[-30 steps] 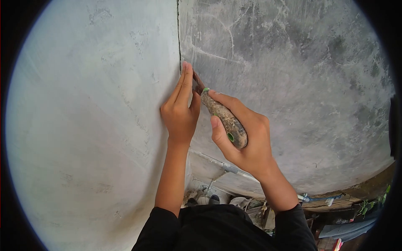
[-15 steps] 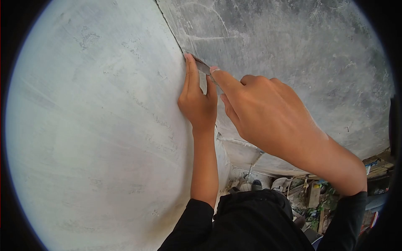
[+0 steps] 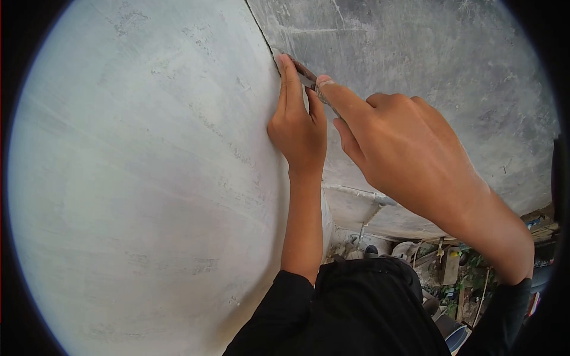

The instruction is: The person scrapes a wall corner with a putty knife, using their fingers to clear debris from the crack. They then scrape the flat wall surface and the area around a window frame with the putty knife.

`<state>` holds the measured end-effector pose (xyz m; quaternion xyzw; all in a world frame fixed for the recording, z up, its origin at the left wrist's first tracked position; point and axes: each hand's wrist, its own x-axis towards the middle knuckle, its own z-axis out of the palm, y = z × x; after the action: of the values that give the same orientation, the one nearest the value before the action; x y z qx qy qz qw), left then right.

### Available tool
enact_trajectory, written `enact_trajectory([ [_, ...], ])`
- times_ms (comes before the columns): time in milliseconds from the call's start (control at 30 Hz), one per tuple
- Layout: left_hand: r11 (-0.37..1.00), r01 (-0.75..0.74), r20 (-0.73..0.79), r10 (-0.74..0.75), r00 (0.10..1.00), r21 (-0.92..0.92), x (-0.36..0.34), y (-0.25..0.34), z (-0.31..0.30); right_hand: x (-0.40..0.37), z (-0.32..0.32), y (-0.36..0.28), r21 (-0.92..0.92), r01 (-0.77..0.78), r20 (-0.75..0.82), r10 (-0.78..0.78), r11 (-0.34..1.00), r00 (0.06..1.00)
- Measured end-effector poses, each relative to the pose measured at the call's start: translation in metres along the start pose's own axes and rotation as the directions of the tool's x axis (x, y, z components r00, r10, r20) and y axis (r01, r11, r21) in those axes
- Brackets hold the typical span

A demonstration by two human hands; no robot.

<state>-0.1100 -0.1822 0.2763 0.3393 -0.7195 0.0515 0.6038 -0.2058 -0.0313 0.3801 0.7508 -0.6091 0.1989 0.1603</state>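
Observation:
My right hand [image 3: 409, 151] is closed around a knife-like metal tool [image 3: 304, 72], its index finger laid along the top. The tool's narrow blade is dark and rusty along one edge, and its handle is mostly hidden in the hand. The blade's tip meets the seam [image 3: 261, 31] where a pale wall [image 3: 148, 178] joins a grey wall [image 3: 415, 47]. My left hand [image 3: 298, 130] rests at this corner with fingers stretched out, the fingertips touching the blade's tip. Its thumb stands apart, just under the blade.
A pipe [image 3: 363, 228] runs along the lower part of the grey wall. On the ground below lie wooden pieces [image 3: 450, 267], plants and mixed clutter. A round container [image 3: 456, 337] stands near my right sleeve.
Both hands and the blade now appear slightly higher and further right in view. The walls have also shifted right, so the camera has moved. Both hands keep the same hold.

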Motion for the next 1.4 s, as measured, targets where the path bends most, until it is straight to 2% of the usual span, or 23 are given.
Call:
enact_trajectory([
  [100, 0.998, -0.053, -0.056, 0.055, 0.997, 0.041, 0.001, -0.005, 0.006, 0.006, 0.005, 0.006, -0.007, 0.037, -0.036, -0.038, 0.999, 0.999],
  [200, 0.999, -0.034, -0.01, 0.034, 0.999, -0.027, 0.0, -0.002, 0.002, -0.002, 0.003, 0.003, -0.029, 0.041, -0.062, -0.043, 0.999, 0.997],
  [267, 0.998, -0.029, -0.061, 0.025, 0.998, -0.059, 0.001, -0.011, 0.007, 0.006, 0.005, -0.005, -0.021, 0.059, -0.062, -0.06, 0.998, 0.996],
  [400, 0.999, -0.016, -0.05, 0.013, 0.999, -0.047, -0.001, -0.008, 0.008, 0.004, 0.008, 0.002, 0.052, 0.034, -0.079, -0.03, 0.998, 0.996],
  [500, 0.997, -0.006, -0.059, 0.001, 0.998, -0.078, 0.0, -0.009, 0.008, 0.001, 0.014, -0.002, -0.024, 0.079, -0.115, -0.082, 0.997, 0.99],
  [600, 0.999, -0.031, -0.049, 0.03, 0.998, -0.026, 0.001, -0.011, 0.007, 0.006, 0.016, 0.005, 0.146, 0.021, -0.111, -0.005, 0.989, 0.994],
  [700, 0.998, -0.036, -0.026, 0.035, 0.999, -0.042, -0.001, -0.009, 0.004, 0.0, 0.019, 0.005, 0.093, 0.059, -0.152, -0.044, 0.994, 0.987],
  [800, 0.997, -0.072, -0.071, 0.072, 0.995, -0.005, -0.002, -0.007, 0.004, 0.001, 0.011, 0.007, 0.152, 0.049, -0.124, -0.03, 0.987, 0.992],
  [900, 0.999, -0.043, -0.034, 0.044, 0.998, 0.014, 0.0, -0.009, 0.003, 0.001, 0.01, 0.006, 0.098, 0.061, -0.146, -0.046, 0.993, 0.988],
  [1000, 0.995, -0.026, -0.031, 0.023, 0.999, -0.094, 0.003, -0.001, -0.006, -0.004, 0.0, 0.009, 0.167, -0.009, -0.108, 0.027, 0.986, 0.994],
  [1033, 0.988, -0.151, -0.118, 0.146, 0.982, -0.035, 0.005, -0.004, -0.003, 0.0, 0.004, 0.008, 0.144, 0.006, -0.112, 0.01, 0.99, 0.994],
  [1133, 0.994, -0.1, -0.173, 0.091, 0.981, -0.043, 0.005, -0.006, 0.002, -0.003, 0.009, 0.005, 0.1, 0.005, -0.103, 0.006, 0.995, 0.995],
  [1233, 0.996, -0.056, -0.1, 0.048, 0.994, -0.076, 0.001, -0.002, -0.004, 0.007, 0.003, 0.0, 0.117, 0.003, -0.086, 0.007, 0.993, 0.996],
  [1300, 0.997, -0.057, -0.152, 0.047, 0.987, -0.06, 0.0, -0.007, 0.0, 0.015, 0.009, 0.006, 0.144, -0.021, -0.06, 0.029, 0.989, 0.998],
  [1333, 0.997, -0.062, -0.186, 0.051, 0.981, -0.053, 0.002, -0.008, 0.003, 0.011, 0.008, 0.006, 0.095, 0.006, -0.074, 0.001, 0.995, 0.997],
  [1400, 0.991, -0.051, -0.082, 0.041, 0.996, -0.127, 0.0, 0.0, -0.005, 0.001, 0.004, -0.001, 0.009, 0.05, -0.107, -0.049, 0.999, 0.993],
])
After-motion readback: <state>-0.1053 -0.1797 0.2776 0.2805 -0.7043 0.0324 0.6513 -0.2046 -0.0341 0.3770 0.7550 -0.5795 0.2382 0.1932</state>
